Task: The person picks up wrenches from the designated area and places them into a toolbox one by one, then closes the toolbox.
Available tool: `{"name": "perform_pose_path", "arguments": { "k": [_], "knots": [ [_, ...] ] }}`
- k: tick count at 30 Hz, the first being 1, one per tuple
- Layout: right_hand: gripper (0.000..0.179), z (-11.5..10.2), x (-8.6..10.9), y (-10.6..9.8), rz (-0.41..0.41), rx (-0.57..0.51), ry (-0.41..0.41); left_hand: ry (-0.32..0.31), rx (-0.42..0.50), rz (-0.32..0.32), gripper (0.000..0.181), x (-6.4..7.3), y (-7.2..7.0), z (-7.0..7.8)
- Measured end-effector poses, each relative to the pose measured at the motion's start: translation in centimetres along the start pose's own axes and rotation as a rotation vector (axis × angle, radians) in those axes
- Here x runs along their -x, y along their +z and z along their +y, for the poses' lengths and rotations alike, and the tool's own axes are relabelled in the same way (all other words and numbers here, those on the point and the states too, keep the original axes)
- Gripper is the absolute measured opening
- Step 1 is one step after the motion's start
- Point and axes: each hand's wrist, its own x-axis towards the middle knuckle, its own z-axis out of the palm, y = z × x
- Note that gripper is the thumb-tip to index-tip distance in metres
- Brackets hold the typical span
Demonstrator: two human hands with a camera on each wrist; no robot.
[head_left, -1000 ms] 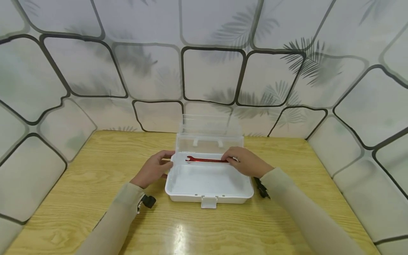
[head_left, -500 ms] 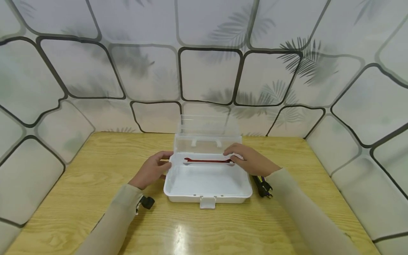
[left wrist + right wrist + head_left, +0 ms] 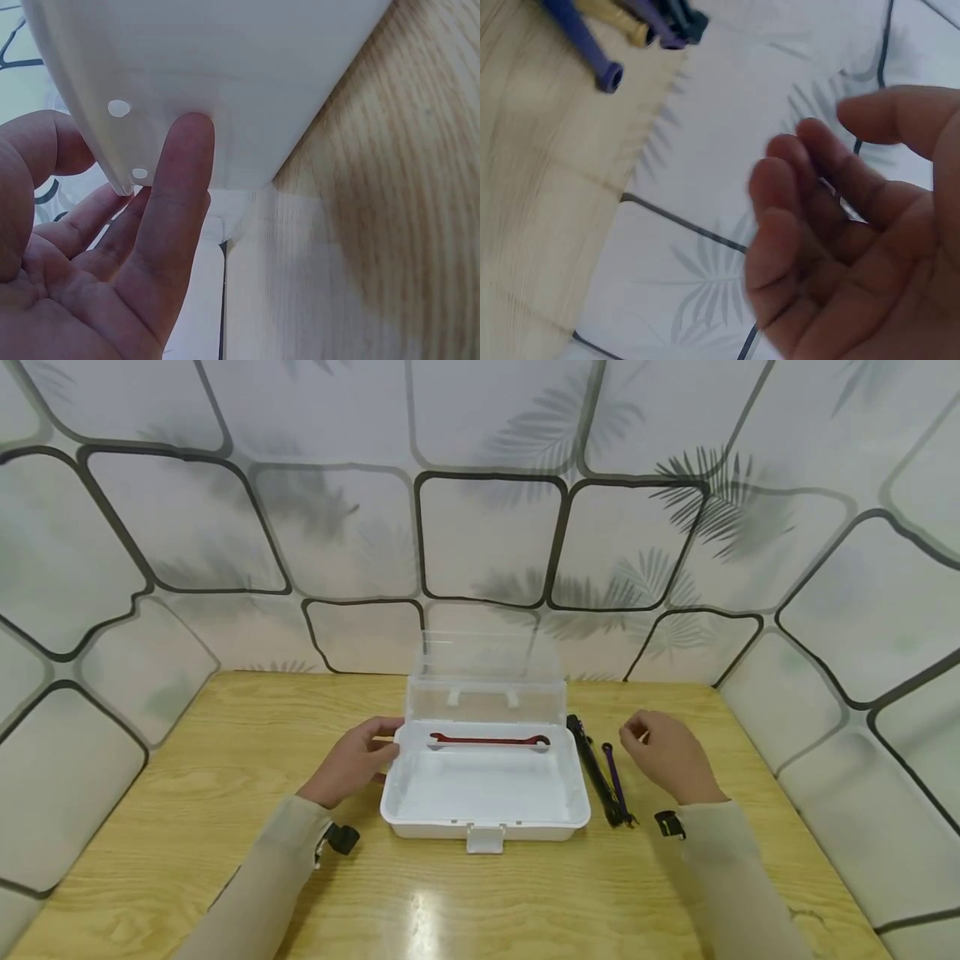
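A white plastic toolbox (image 3: 483, 785) stands on the table, its clear lid (image 3: 487, 681) raised at the back. Across the rear part of the box lies a red wrench (image 3: 491, 741). My left hand (image 3: 356, 760) grips the box's left side near the back corner; in the left wrist view, one finger of this hand (image 3: 161, 232) lies flat on the outer wall. To the right of the box, my right hand (image 3: 667, 756) is held over the table, loosely curled with nothing in it. Between them lie a black tool (image 3: 595, 772) and a purple wrench (image 3: 615, 781).
A yellow tool (image 3: 611, 15) shows among the purple and dark tools in the right wrist view. The wooden table (image 3: 277, 718) meets a patterned wall covering (image 3: 495, 535) at the back and sides. A latch (image 3: 485, 839) juts from the box's front.
My right hand has let go of the red wrench, which now lies in the box, and has moved right past the tools. My left hand stays at the box's side.
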Motion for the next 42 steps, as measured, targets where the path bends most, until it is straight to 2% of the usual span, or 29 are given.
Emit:
{"name": "perform_pose_path", "arguments": {
  "k": [6, 9, 15, 21, 32, 42],
  "knots": [
    [0.032, 1.4, 0.3, 0.6, -0.331, 0.111, 0.153, 0.012, 0.009, -0.007, 0.048, 0.0, 0.2, 0.0],
    [0.035, 2.0, 0.5, 1.0, -0.409, 0.134, 0.186, 0.017, 0.016, -0.016, 0.048, -0.1, 0.3, 0.1],
    [0.032, 2.2, 0.5, 1.8, -0.447, 0.093, 0.180, 0.035, 0.038, -0.024, 0.048, 0.0, 0.2, 0.1],
    [0.031, 1.7, 0.3, 1.9, -0.473, 0.120, 0.168, 0.039, 0.041, -0.010, 0.049, 0.2, 0.0, 0.0],
    [0.031, 2.3, 0.2, 2.6, -0.474, 0.081, 0.093, 0.038, 0.057, -0.007, 0.049, 0.4, 0.2, 0.2],
    [0.030, 2.0, 0.0, 3.1, -0.474, 0.096, 0.073, 0.023, 0.047, 0.001, 0.049, 0.4, 0.1, 0.3]
  ]
}}
